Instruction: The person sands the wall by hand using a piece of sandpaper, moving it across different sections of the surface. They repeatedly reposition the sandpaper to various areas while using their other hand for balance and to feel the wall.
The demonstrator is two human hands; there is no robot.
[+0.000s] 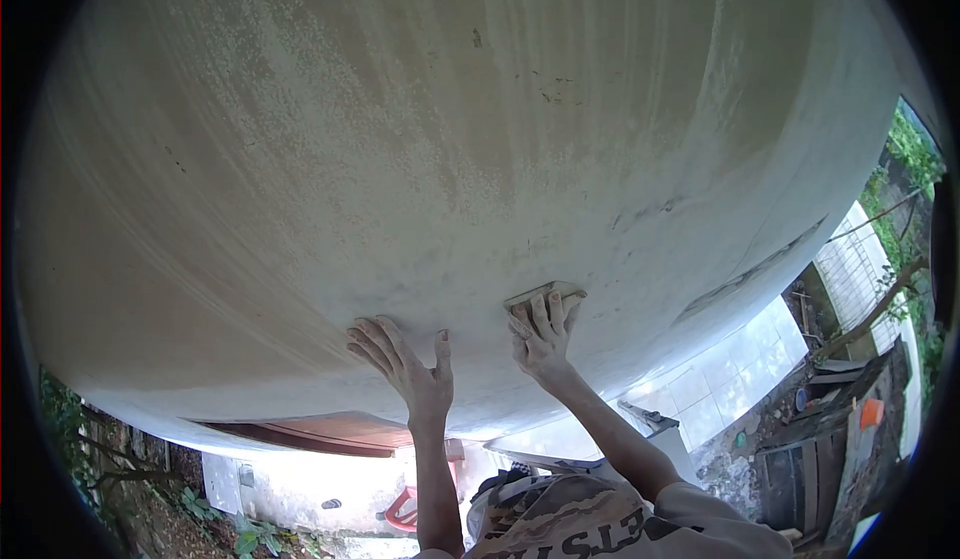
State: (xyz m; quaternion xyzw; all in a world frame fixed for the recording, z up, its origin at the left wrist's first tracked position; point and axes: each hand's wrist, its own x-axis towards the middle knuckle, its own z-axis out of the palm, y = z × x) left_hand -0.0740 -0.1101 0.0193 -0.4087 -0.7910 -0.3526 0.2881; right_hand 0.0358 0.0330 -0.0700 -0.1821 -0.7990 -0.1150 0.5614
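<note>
1. The right hand (543, 347) covers part of the block (532, 295), whose underside is hidden.
2. The left hand's (402, 367) palm is out of sight.
3. The shirt (560, 519) runs off the bottom edge, its lettering incomplete.
4. The red object (400, 507), perhaps a chair, is partly hidden.
5. Dark flecks on the pale surface (400, 179) are too small to identify.

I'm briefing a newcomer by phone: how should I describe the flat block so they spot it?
Start at the pale, streaked surface filling most of the view. Low on it, the right hand holds the flat, grayish block there. The left hand, beside it, holds nothing.
</note>
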